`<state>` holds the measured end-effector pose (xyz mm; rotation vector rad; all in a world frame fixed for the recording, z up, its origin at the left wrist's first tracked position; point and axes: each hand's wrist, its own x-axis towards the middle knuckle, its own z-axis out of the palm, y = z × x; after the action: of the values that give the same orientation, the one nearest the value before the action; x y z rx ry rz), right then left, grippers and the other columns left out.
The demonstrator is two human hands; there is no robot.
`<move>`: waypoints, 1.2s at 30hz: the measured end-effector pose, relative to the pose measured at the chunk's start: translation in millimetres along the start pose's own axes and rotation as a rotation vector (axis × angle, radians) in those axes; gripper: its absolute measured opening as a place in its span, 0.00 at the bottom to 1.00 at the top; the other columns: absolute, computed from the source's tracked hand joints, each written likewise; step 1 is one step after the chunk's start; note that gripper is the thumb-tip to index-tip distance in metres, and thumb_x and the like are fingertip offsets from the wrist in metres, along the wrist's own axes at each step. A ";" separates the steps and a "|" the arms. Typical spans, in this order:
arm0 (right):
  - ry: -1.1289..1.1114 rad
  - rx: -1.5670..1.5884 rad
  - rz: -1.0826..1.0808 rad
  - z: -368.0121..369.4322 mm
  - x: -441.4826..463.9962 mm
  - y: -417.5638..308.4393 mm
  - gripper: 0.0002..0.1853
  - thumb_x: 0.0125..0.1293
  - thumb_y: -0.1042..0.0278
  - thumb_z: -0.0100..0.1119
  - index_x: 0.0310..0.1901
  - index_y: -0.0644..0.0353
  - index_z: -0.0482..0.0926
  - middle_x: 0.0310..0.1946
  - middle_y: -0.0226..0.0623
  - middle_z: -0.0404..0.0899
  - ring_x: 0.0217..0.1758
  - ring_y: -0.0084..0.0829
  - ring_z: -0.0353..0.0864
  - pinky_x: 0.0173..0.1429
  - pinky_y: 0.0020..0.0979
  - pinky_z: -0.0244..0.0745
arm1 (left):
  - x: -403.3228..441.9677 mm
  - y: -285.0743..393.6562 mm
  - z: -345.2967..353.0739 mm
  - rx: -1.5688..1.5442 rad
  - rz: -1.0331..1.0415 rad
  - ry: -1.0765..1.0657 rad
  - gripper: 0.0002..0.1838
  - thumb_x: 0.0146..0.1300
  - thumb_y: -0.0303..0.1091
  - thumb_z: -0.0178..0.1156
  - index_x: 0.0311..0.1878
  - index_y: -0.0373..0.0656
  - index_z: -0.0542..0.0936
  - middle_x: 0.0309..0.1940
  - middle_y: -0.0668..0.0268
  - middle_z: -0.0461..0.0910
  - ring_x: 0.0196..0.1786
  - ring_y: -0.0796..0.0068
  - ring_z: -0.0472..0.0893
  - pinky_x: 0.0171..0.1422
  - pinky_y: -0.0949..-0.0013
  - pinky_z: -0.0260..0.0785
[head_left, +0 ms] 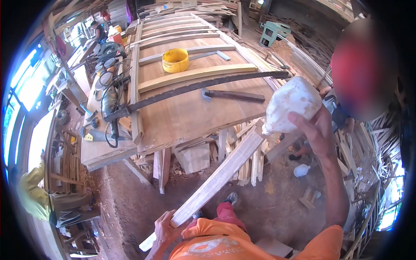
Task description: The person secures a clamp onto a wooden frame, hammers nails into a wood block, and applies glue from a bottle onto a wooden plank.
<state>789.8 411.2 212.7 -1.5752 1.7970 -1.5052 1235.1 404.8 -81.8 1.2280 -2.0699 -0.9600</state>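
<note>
The left hand (166, 230) gripped a board (219, 178) near its lower end while the right hand (315, 130) grasped a white bottle (291, 104), spout (266, 129) tipped down by the board's far end, beside a wooden panel (173, 128) bearing a hammer (236, 95).

The wooden counter (103, 158) bears a ribbed plywood panel (186, 123) and, along its left side, a circular saw (108, 51) and corded power tool (110, 99). Across the panel lie a long bar clamp (195, 88), a hammer (238, 96) and a round yellow tub (175, 66).
</note>
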 end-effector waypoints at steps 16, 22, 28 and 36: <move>0.032 -0.018 -0.044 -5.4 -7.3 2.4 0.28 0.70 0.71 0.75 0.66 0.72 0.74 0.55 0.45 0.87 0.57 0.31 0.89 0.63 0.34 0.84 | 2.2 7.4 2.7 0.010 -0.021 0.025 0.28 0.45 0.34 0.86 0.50 0.35 0.87 0.37 0.55 0.88 0.38 0.57 0.90 0.45 0.59 0.81; 0.016 -0.008 -0.054 -3.3 -4.7 -3.9 0.29 0.70 0.70 0.74 0.67 0.73 0.74 0.55 0.46 0.87 0.58 0.32 0.89 0.62 0.34 0.84 | 0.1 4.3 1.1 0.018 -0.002 0.009 0.28 0.46 0.34 0.86 0.50 0.35 0.87 0.36 0.55 0.88 0.37 0.57 0.90 0.44 0.59 0.80; -0.006 -0.028 -0.043 -1.9 -0.6 -4.7 0.29 0.70 0.71 0.74 0.67 0.72 0.73 0.55 0.46 0.87 0.58 0.31 0.89 0.63 0.33 0.84 | -4.3 -1.9 4.1 0.010 0.012 0.025 0.28 0.45 0.34 0.86 0.50 0.36 0.87 0.37 0.56 0.88 0.37 0.58 0.90 0.44 0.60 0.80; -0.024 -0.003 -0.019 4.1 3.3 -3.8 0.29 0.69 0.71 0.75 0.67 0.71 0.74 0.55 0.45 0.87 0.57 0.31 0.89 0.64 0.34 0.83 | -7.9 -2.6 3.4 -0.020 -0.046 0.009 0.28 0.45 0.33 0.86 0.51 0.36 0.87 0.37 0.55 0.89 0.38 0.59 0.90 0.45 0.60 0.80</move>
<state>793.9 407.0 215.6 -1.6091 1.7776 -1.4857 1237.4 412.0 -86.6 1.2723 -2.0282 -0.9925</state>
